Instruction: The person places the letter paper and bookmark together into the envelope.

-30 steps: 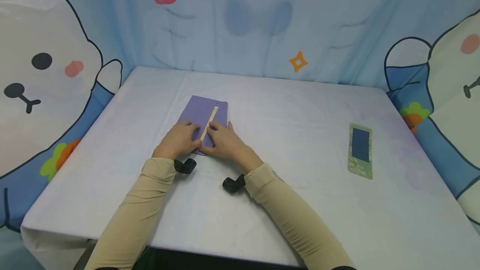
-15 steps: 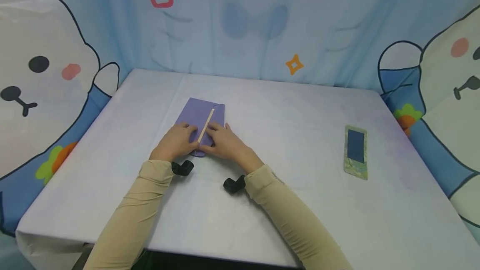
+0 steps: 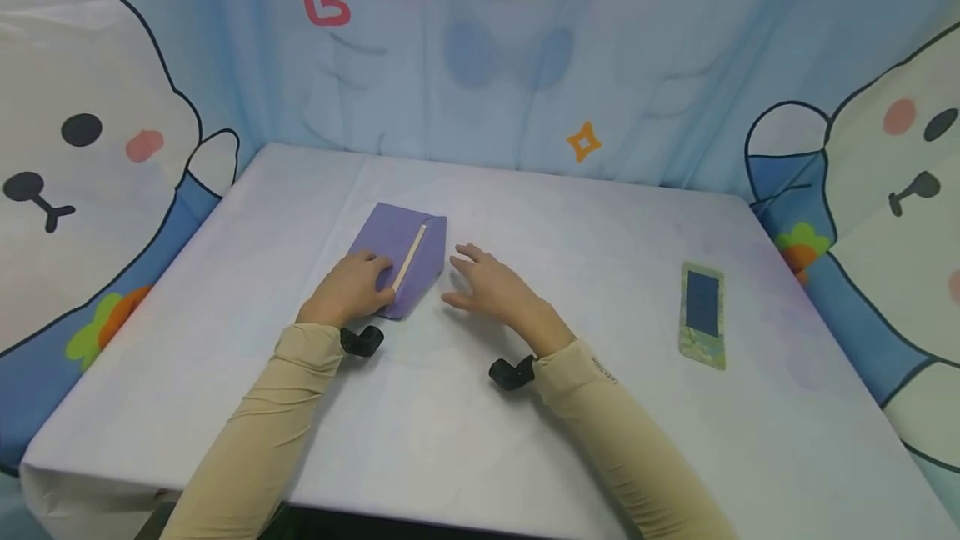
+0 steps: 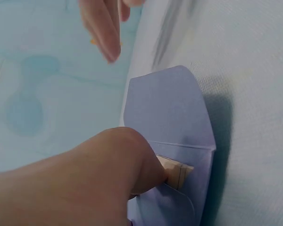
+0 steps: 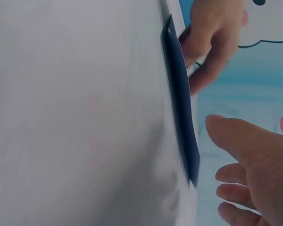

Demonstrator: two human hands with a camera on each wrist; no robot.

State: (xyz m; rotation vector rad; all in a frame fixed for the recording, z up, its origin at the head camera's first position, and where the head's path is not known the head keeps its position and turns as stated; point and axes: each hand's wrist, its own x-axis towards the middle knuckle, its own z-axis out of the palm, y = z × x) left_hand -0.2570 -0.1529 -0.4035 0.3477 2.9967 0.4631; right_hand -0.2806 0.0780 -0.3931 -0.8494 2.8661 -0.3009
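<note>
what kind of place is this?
Probably a staged tabletop recording setup, indoors by the look of it: white-covered table, cartoon-print backdrop hung behind it, black wrist cameras on the person.

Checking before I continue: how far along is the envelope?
Looks done: the beige insert sits in the envelope, one edge showing. In hand: the left hand rests on the envelope; the right hand is apart from it, holding nothing. Remaining, probably: closing the flap, which lies open.

Toward the right edge of the tabletop (image 3: 585, 232) a green-and-blue card (image 3: 702, 307) is laid; behind the tabletop, a heart (image 3: 330, 21) and a star (image 3: 574, 142) are printed on a curtain (image 3: 495, 107), with cartoon animals (image 3: 112, 65) at either side.
</note>
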